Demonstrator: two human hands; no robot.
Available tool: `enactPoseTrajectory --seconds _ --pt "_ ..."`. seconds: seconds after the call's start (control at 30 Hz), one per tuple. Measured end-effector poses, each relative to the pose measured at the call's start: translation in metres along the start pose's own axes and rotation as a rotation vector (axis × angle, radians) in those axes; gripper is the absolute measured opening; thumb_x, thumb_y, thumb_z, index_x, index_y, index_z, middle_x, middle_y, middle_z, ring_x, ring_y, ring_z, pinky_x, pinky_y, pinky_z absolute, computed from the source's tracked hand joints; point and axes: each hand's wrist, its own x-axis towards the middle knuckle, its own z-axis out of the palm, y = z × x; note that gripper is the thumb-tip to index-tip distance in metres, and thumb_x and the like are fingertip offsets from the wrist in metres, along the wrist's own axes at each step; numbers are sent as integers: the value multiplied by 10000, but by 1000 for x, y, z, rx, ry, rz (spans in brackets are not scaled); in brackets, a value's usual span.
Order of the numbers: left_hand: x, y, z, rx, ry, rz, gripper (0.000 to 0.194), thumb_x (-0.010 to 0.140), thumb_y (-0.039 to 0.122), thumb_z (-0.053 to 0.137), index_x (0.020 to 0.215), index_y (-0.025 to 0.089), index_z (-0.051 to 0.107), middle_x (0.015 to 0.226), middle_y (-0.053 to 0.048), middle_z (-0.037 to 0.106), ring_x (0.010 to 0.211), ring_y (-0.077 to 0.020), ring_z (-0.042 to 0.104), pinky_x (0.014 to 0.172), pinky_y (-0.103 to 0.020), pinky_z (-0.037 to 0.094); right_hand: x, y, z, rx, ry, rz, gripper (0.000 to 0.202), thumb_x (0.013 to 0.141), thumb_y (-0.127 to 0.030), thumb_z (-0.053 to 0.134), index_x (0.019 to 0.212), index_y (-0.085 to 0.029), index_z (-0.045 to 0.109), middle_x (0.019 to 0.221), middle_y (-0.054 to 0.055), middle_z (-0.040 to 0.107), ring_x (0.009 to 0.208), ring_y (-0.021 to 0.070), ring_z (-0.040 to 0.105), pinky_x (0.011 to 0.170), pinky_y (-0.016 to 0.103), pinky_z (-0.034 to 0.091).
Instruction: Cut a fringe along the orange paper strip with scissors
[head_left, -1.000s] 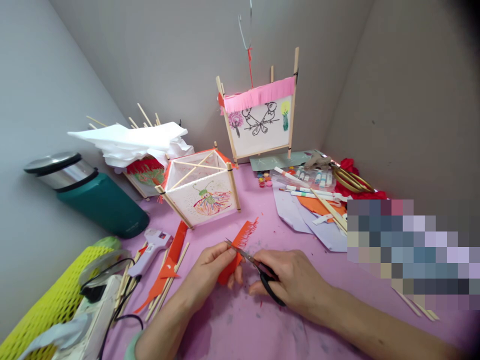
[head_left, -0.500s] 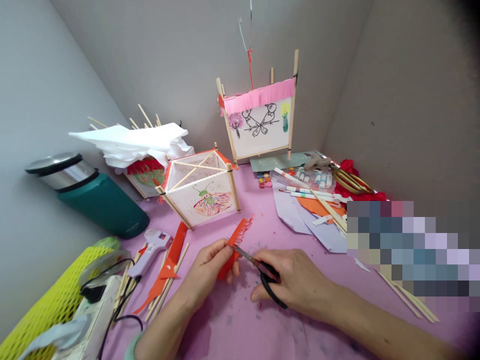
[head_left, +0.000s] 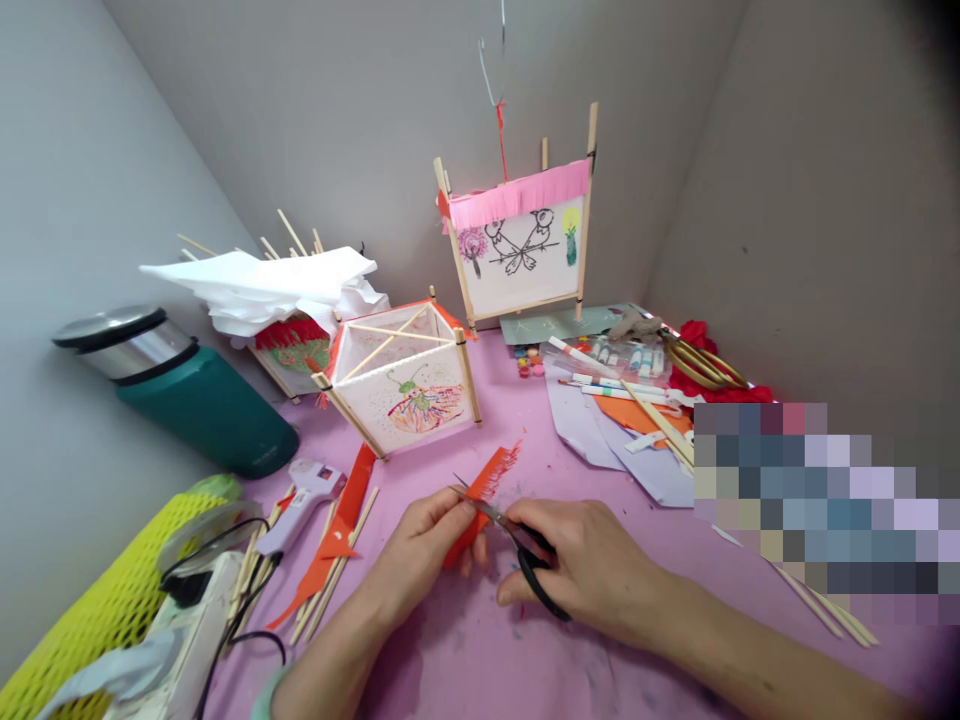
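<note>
Between thumb and fingers, my left hand point(head_left: 435, 535) pinches a red paper strip point(head_left: 491, 475) whose right edge is cut into a fringe. My right hand point(head_left: 581, 555) has its fingers in the black handles of the scissors point(head_left: 536, 570). The blades lie across the strip just above my left thumb and look slightly apart. Behind the strip stands a stick-framed lantern point(head_left: 424, 400) with a butterfly drawing. A second lantern point(head_left: 525, 250), with pink fringe and drawn birds, hangs from a red cord farther back.
On the left are a teal bottle point(head_left: 217, 410), a glue gun point(head_left: 300, 500), red paper scraps point(head_left: 334, 540), thin sticks point(head_left: 345, 570) and a white power strip point(head_left: 187, 650). Markers point(head_left: 626, 383) and lilac paper point(head_left: 652, 475) lie at the right, beside a pixelated area.
My left hand and the red strip have shifted slightly right and the strip's tip is farther right. The scissor blades now cross over the strip, their tips showing past its left edge.
</note>
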Motion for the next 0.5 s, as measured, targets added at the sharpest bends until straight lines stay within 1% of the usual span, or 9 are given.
enactPoseTrajectory --seconds 0.1,0.23,0.5 --pt "0 -2 1 -47 -35 -13 256 877 367 459 762 151 534 563 -1 609 469 -93 482 497 -204 367 0 -2 2 17 12 1 323 720 -482 690 747 -204 528 657 -56 564 561 102 465 534 208 264" --pt "-1 -1 2 -89 -38 -17 260 871 361 465 753 143 546 529 8 586 443 -85 469 477 -197 366 0 -5 3 40 8 7 311 704 -453 715 759 -204 539 658 -61 564 550 96 454 523 204 255" --pt "-2 -1 0 -125 -39 -53 264 863 334 464 741 132 581 490 4 582 405 -76 453 444 -187 350 -1 -4 5 34 -12 -6 343 737 -521 664 776 -203 540 675 -44 584 573 109 480 540 208 279"
